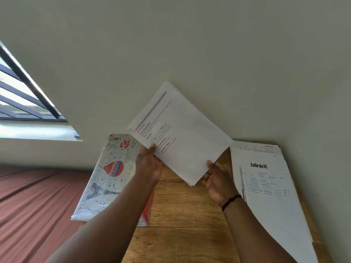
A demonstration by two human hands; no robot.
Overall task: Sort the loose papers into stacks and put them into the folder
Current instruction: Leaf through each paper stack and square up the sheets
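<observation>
The left hand (pixel 150 164) and right hand (pixel 216 179) each pinched an edge of the paper stack (pixel 182 133), lifted above the wooden counter (pixel 182 215), between the folder (pixel 110 175) and more papers (pixel 266 186).

The table (pixel 182 224) is wood with a visible grain, matt and a little rough-looking. The sheaf of sheets (pixel 182 137) at twelve o'clock is thin matt white paper with printed text. At three o'clock lies a pile of papers (pixel 266 215), likewise matt. The folder (pixel 110 173) at nine o'clock has a printed, slightly glossy cover. Beyond it, at eight o'clock, lies smooth reddish-brown cloth (pixel 38 205), matt.
</observation>
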